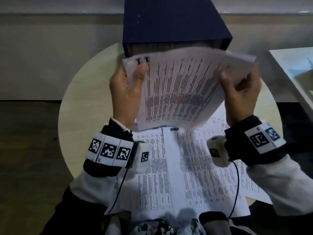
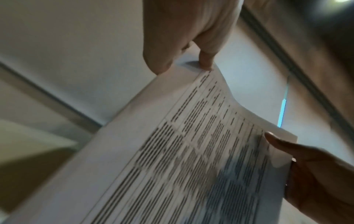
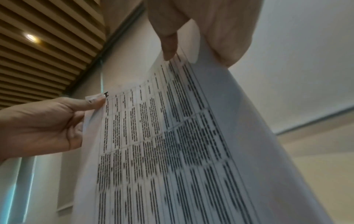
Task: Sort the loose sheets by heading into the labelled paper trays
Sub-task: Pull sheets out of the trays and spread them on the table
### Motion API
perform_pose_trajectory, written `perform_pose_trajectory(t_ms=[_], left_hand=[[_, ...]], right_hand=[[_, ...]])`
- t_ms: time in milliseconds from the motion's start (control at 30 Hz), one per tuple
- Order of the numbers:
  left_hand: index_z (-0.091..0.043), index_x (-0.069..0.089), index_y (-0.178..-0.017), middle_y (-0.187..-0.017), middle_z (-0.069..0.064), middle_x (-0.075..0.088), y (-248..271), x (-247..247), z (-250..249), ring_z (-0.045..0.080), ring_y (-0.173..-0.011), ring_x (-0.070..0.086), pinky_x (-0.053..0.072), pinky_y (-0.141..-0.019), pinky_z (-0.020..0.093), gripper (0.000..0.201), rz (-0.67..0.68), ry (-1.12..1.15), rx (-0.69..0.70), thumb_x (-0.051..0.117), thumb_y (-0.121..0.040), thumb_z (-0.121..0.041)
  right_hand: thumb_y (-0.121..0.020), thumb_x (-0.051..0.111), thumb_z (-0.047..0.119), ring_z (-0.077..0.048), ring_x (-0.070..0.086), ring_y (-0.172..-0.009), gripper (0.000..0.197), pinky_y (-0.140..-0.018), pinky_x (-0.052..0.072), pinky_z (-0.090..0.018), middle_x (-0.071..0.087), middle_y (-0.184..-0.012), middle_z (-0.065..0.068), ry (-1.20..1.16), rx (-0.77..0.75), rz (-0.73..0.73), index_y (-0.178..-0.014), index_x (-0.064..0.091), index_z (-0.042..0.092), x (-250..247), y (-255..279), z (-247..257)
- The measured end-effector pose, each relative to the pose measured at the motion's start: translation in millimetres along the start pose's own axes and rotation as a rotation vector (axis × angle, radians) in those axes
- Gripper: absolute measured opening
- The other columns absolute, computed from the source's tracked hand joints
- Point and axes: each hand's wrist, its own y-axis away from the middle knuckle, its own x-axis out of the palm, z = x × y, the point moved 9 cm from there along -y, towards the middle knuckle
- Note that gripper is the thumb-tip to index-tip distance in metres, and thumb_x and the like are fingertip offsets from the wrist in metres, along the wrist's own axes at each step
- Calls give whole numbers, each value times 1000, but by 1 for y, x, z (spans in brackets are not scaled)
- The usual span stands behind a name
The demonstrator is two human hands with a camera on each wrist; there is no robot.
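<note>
Presently, left hand (image 1: 126, 89): its grip pinches the left top corner of the held sheets (image 1: 179, 89), thumb on the printed face.
Held sheets: raised clear of the round worktop (image 1: 81, 99), tilted, in front of the dark blue tray unit (image 1: 169, 22).
Right hand (image 1: 240, 92): its grip pinches the right edge of the held sheets.
Loose sheets (image 1: 186, 167): spread flat on the worktop, below both hands.
</note>
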Motion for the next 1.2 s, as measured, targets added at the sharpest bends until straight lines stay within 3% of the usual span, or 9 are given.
perform_pose_trajectory(t_ms=[200, 367, 467, 633, 800, 867, 1000, 1100, 1200], left_hand=[[-5, 53, -111, -113, 19, 63, 16, 7, 65, 34, -105, 61, 49, -92, 53, 46, 56, -63, -304, 69, -79, -34], [-4, 55, -101, -101, 22, 62, 16, 2, 81, 42, -97, 60, 48, -86, 59, 56, 43, -126, -300, 57, -75, -53], [-23, 54, -93, -99, 13, 64, 17, 6, 73, 37, -98, 62, 49, -88, 53, 5, 1, -115, -249, 53, -89, -24], [-20, 53, -93, -87, -11, 64, 2, -1, 44, 7, -84, 62, 54, -79, 31, 5, -88, -22, -54, 48, -91, -20], [-11, 50, -114, -98, 2, 62, -13, -2, 14, 4, -92, 62, 52, -84, 23, 22, -94, -46, 51, 42, -94, -7], [-9, 55, -113, -102, 6, 64, -15, -1, 27, 13, -97, 64, 52, -89, 31, 23, -80, -61, -46, 42, -93, -9], [-10, 60, -108, -105, 9, 65, 7, 3, 96, 29, -105, 62, 49, -95, 45, 20, -24, -133, -405, 44, -96, -9], [-5, 60, -117, -114, 10, 64, 34, 1, 150, 28, -109, 58, 46, -99, 42, 27, 0, -253, -592, 44, -97, -13], [-5, 57, -123, -124, 10, 61, 57, -5, 192, 27, -115, 55, 42, -102, 36, 31, 30, -346, -741, 43, -98, -16]], right_hand=[[-73, 63, 30, 11, 58, -71, 16, -68, 47, -13, 66, -74, 28, 117, 209, -8, -86, 55, 27, -2, 18, -45], [-83, 56, 10, 11, 56, -75, 19, -69, 46, -12, 58, -87, 12, 160, 172, 8, -99, 48, 13, 4, 3, -42], [-85, 53, 7, 15, 49, -67, 15, -62, 39, -6, 48, -80, 11, 194, 123, -6, -92, 41, 13, 7, 5, -36], [-84, 36, -10, 11, 45, -77, 18, -74, 37, -12, 45, -87, -3, 202, -63, -89, -99, 46, -11, 2, -8, -8], [-88, 40, -3, 13, 46, -87, 27, -81, 38, -13, 48, -94, 3, 258, -165, -116, -115, 41, -9, 1, -23, 10], [-88, 42, 0, 8, 46, -87, 26, -80, 38, -14, 52, -93, -6, 291, -110, -92, -113, 44, -2, 1, -21, 0], [-82, 43, 17, 10, 40, -55, 11, -52, 29, -8, 38, -69, 12, 452, 203, 34, -86, 35, 24, 1, 9, -56], [-89, 46, 9, 9, 46, -57, 15, -47, 33, -5, 44, -72, 11, 524, 394, 115, -96, 36, 16, -3, 42, -102], [-92, 47, 6, -16, 52, -72, 22, -48, 36, -1, 54, -93, -5, 590, 615, 246, -112, 40, 4, -3, 72, -139]])
